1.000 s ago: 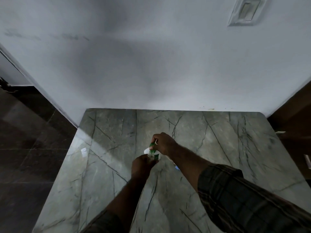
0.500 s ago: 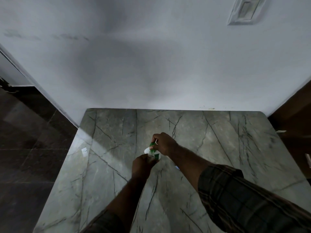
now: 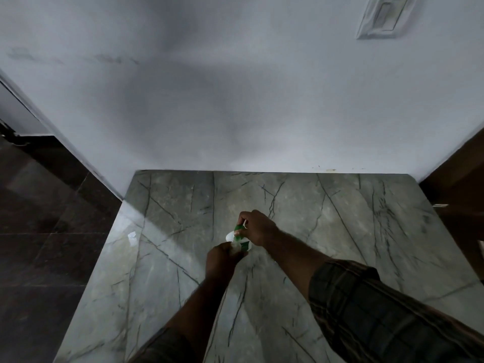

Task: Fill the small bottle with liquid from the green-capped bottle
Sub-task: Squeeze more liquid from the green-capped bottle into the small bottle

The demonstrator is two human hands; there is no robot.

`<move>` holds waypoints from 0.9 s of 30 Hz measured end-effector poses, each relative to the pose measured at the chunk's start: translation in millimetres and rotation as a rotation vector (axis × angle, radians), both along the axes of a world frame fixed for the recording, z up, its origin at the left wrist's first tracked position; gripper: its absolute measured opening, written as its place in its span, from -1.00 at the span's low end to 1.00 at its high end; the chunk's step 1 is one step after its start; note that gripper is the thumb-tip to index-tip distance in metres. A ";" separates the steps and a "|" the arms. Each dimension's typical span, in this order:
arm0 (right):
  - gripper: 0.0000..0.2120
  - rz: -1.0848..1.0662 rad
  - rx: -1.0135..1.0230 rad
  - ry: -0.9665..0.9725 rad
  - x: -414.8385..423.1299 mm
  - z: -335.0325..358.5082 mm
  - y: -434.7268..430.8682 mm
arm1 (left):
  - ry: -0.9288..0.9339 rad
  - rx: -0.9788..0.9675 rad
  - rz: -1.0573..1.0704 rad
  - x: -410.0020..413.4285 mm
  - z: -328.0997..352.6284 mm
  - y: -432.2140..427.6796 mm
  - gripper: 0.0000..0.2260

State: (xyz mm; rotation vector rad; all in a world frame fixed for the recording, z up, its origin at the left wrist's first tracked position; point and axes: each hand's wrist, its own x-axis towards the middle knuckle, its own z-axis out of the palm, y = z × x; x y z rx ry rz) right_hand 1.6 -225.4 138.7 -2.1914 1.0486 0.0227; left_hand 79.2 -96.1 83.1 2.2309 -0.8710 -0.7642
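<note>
Over the middle of the marble table (image 3: 340, 231), my right hand (image 3: 258, 227) grips the white bottle with green cap and green markings (image 3: 239, 235), tilted downward toward my left hand. My left hand (image 3: 222, 260) is closed around a small clear bottle (image 3: 235, 248), of which only the top shows between the fingers. The green nozzle sits right above that small bottle's mouth. Whether liquid flows is too small to tell.
A small clear object (image 3: 131, 235) lies on the table near its left edge. A white wall (image 3: 235, 100) rises behind the table, with a switch plate (image 3: 383, 17) at the upper right. Dark floor (image 3: 39, 244) lies to the left, dark wood furniture (image 3: 461, 184) to the right.
Both hands have stayed nearly in place; the right hand with the green-capped bottle has shifted slightly upward and away from me over the small bottle.
</note>
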 end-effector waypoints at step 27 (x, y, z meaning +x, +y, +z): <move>-0.75 -0.001 0.007 0.024 -1.5 3.7 4.3 | 0.059 -0.019 0.009 -5.2 5.7 4.5 -0.77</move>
